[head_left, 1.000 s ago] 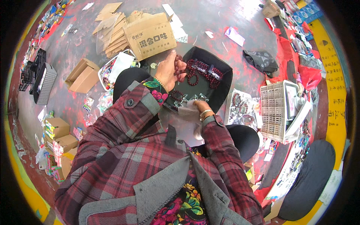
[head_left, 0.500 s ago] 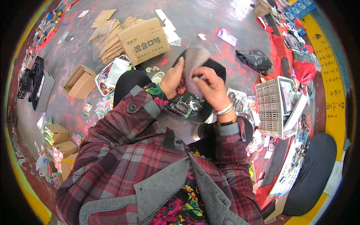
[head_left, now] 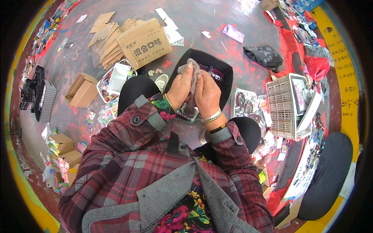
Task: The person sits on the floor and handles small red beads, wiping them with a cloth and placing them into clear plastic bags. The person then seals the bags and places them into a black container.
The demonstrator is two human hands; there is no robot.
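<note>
A greyish-pink cloth [head_left: 195, 68] is bunched up and hangs between my two hands. My left hand [head_left: 181, 87] grips it from the left, thumb pointing up along the cloth. Closed on its other side is my right hand [head_left: 208, 94], thumb also raised. Both hands are over a black open box [head_left: 226, 79] that stands on the floor between my knees. Inside it, shiny clear and dark reddish items show only in part, and I cannot make out their kind. The lower end of the cloth hangs down toward them.
A cardboard carton [head_left: 149, 44] and flattened cardboard lie ahead on the left. Beside my left knee stands a white basket [head_left: 101, 91] with small colourful things. To the right are a beige plastic crate [head_left: 279, 106], clear packaged goods [head_left: 246, 104] and a dark bag [head_left: 263, 57].
The cloth, spread and blurred by motion half a second ago, is now gathered between the hands. My right hand has moved left, close to my left hand.
</note>
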